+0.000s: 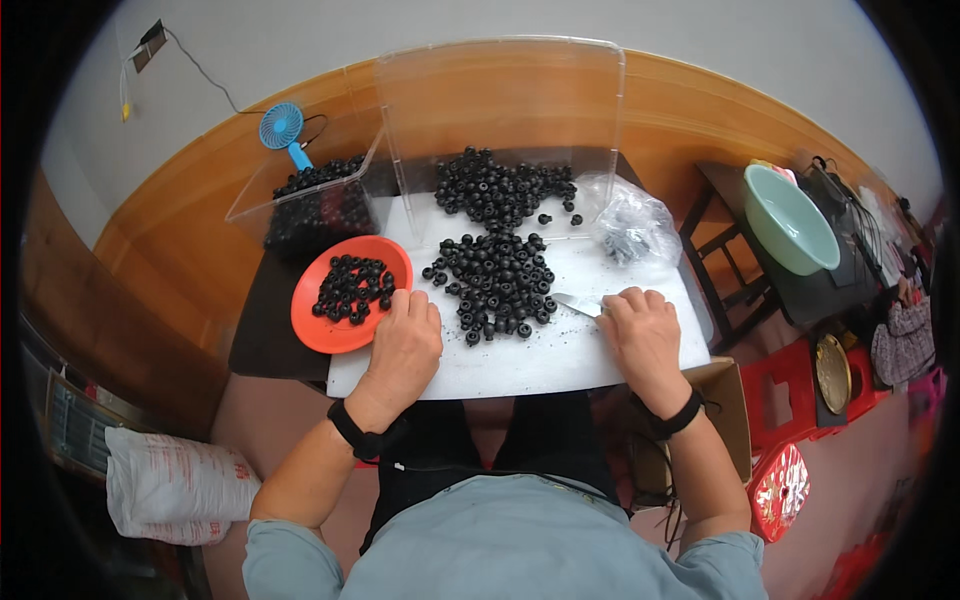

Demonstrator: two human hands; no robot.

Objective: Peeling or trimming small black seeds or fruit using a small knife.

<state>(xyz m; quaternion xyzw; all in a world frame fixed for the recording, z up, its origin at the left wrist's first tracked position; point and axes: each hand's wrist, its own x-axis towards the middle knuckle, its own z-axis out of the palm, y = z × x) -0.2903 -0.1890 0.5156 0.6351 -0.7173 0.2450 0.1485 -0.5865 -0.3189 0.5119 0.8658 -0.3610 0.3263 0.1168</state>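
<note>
Okay, right hand closed around the handle of a small knife, blade pointing left, its tip at the right edge of the front pile of black pieces. Left hand curled beside the right rim of the orange plate; its fingertips are turned away, so can't tell whether it pinches a piece. More black pieces lie in that plate. Front pile sits loose on the white board, between the hands and partly beyond them, dark crumbs scattered near it. Behind it, nearly joining, a back pile by an upright clear plastic container, which walls off the far side. Crumpled clear bag takes up the board's far right, beyond the right hand. Far left, a clear bin full of black pieces, blue fan above it, all on a dark table. Off to the right: mint basin on a side table, red stool, cardboard box. White sack on the floor, lower left.
</note>
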